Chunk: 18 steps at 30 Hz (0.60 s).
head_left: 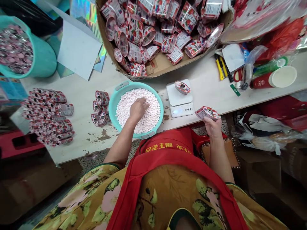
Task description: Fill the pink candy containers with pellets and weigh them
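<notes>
My left hand is down in a turquoise basin full of small white and pale pink candies. Its fingers curl into the candies, and their tips are partly hidden. My right hand grips a small strawberry-printed plastic candy container by its lower side, just off the table's front edge. A similar container lies on the white digital scale between my hands; the scale's display is lit. Left of the basin stands a small group of the same containers.
A large cardboard box of printed containers stands at the back. More containers are stacked at the left, below a turquoise bucket of pink and silver pieces. Cutters and a paper cup lie at the right.
</notes>
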Available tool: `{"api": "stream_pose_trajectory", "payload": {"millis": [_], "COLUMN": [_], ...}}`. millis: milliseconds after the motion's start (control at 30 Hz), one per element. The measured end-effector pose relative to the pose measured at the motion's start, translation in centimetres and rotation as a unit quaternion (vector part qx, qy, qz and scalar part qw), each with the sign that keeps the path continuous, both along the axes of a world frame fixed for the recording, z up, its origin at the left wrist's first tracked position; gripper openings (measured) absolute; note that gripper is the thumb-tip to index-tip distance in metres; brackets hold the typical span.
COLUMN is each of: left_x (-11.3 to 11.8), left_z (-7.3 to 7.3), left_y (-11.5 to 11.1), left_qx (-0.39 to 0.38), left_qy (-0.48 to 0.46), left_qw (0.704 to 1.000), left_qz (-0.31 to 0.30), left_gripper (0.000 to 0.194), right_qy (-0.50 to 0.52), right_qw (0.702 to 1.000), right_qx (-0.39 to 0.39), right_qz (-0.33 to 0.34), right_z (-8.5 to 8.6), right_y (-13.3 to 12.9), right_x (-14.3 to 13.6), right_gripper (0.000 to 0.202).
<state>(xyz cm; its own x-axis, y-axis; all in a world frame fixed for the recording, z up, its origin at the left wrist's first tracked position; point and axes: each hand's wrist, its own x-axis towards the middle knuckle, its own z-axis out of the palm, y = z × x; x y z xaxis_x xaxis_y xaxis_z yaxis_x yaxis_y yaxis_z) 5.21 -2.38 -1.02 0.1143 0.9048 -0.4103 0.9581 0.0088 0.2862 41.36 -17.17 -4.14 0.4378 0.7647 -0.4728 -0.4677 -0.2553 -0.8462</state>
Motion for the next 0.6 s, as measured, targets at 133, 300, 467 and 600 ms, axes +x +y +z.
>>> {"api": "stream_pose_trajectory", "payload": {"millis": [133,300,467,600], "left_x": [-0.8,-0.6,-0.6,1.7], "left_z": [-0.2,0.9,2.1,3.0], "left_y": [-0.5,-0.5,-0.3,1.3], "left_qx": [-0.004,-0.004,0.019,0.043], "left_qy": [-0.022,-0.009,0.0,-0.04], "left_qw": [1.0,1.0,1.0,0.998], "left_qz": [-0.003,0.001,-0.016,-0.003], "left_gripper": [0.023,0.023,0.018,0.018], "right_qy": [-0.004,-0.002,0.023,0.017], "right_qw": [1.0,1.0,1.0,1.0], "right_qx": [-0.006,-0.007,-0.009,-0.016], "right_qz": [0.017,0.025,0.012,0.01], "right_z": [0.0,0.0,0.0,-0.4], "right_y": [-0.1,-0.1,-0.1,0.1], "right_x": [-0.9,-1.7,-1.9,-1.5], "right_gripper": [0.049,0.049,0.052,0.054]}}
